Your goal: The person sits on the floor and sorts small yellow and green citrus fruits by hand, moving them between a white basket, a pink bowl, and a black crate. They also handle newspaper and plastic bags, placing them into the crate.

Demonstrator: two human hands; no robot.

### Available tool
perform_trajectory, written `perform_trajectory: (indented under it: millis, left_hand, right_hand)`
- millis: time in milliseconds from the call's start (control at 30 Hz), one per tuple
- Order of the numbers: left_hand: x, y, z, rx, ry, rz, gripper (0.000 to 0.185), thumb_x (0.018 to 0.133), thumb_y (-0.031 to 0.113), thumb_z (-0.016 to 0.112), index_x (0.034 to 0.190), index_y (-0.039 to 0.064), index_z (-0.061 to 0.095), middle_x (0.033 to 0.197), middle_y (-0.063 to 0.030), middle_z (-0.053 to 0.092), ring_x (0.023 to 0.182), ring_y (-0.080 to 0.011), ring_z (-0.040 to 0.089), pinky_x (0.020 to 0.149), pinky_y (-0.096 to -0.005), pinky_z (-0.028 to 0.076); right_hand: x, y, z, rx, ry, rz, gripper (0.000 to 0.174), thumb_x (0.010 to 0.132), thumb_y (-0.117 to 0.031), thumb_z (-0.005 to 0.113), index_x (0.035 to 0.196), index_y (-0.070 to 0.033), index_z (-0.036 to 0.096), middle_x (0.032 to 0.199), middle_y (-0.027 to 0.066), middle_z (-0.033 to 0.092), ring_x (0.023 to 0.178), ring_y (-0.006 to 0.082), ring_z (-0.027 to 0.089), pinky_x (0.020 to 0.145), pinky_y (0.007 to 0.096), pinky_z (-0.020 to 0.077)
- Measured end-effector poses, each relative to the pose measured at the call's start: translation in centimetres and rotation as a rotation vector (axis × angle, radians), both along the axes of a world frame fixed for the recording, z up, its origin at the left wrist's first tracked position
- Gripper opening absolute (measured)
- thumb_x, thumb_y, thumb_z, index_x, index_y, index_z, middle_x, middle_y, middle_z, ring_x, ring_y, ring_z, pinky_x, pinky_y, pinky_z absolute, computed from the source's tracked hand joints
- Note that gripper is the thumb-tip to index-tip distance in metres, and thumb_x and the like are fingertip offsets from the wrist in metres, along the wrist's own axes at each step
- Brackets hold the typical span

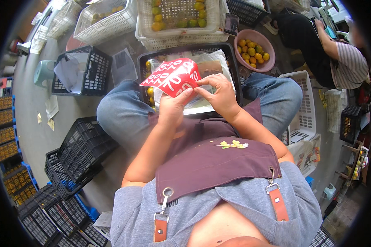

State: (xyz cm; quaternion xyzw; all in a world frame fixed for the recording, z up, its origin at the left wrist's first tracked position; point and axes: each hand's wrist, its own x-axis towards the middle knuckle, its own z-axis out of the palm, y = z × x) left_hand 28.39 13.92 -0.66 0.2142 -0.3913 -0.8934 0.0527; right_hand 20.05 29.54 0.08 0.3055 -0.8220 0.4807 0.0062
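My left hand (172,106) holds a glossy red sheet of stickers (173,75) from below, with the thumb on top. The sheet bears white printed numbers and bends over the hand. At its right edge, the thumb and forefinger of my right hand (219,95) pinch the sheet. Both hands are above a black plastic crate (238,77) between my knees. Newspaper (201,108) covers much of that crate. Orange-green citrus fruits (150,91) show along its left side, the others hidden by paper and hands.
A pink basin (270,43) of citrus stands beyond my right knee. Ahead, a smartphone (231,24) rests beside a white crate (179,31) with citrus. A black crate with papers (92,71) stands left, near stacked black crates (83,151). Another person (315,49) sits at right.
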Motion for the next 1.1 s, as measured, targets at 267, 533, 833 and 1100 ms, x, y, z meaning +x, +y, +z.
perform_trajectory:
  millis: [267, 533, 833, 1100]
  left_hand:
    - [0.5, -1.5, -0.5, -0.121, -0.06, 0.034, 0.034, 0.092, -0.006, 0.069, 0.125, -0.005, 0.061, 0.116, -0.0135, 0.07, 0.104, -0.0242, 0.072, 0.091, -0.036, 0.061]
    - [0.8, -3.9, 0.7, -0.309, -0.047, -0.023, 0.036, 0.088, -0.004, 0.075, 0.122, -0.003, 0.063, 0.112, -0.0107, 0.071, 0.098, -0.0208, 0.072, 0.084, -0.0319, 0.061]
    - [0.8, -5.2, 0.7, -0.313, -0.053, -0.056, 0.037, 0.086, -0.002, 0.076, 0.121, -0.002, 0.065, 0.111, -0.0101, 0.073, 0.098, -0.0204, 0.072, 0.082, -0.0333, 0.062]
    - [1.5, -14.6, 0.8, -0.639, -0.161, -0.178, 0.035, 0.088, 0.0, 0.075, 0.121, -0.002, 0.066, 0.107, -0.0082, 0.074, 0.089, -0.0154, 0.072, 0.075, -0.0281, 0.06]
  right_hand:
    - [0.2, -2.2, -0.2, 0.042, 0.06, 0.092, 0.013, 0.085, -0.019, 0.076, 0.09, -0.007, 0.078, 0.09, 0.0089, 0.074, 0.087, 0.0302, 0.065, 0.082, 0.0401, 0.0504]
    - [0.5, -3.2, 0.2, 0.089, 0.069, 0.114, 0.017, 0.09, -0.024, 0.072, 0.086, -0.008, 0.073, 0.089, 0.0067, 0.072, 0.09, 0.0278, 0.065, 0.082, 0.0409, 0.0484]
    - [0.2, -3.8, 0.4, 0.112, 0.229, 0.127, 0.009, 0.088, -0.015, 0.072, 0.085, -0.007, 0.068, 0.086, 0.0078, 0.068, 0.083, 0.0304, 0.064, 0.078, 0.0407, 0.0496]
    - [-3.3, -4.7, -1.5, -0.18, -0.536, -0.097, 0.016, 0.095, -0.015, 0.067, 0.093, 0.0, 0.07, 0.083, 0.0093, 0.068, 0.074, 0.0141, 0.064, 0.069, 0.0311, 0.0513]
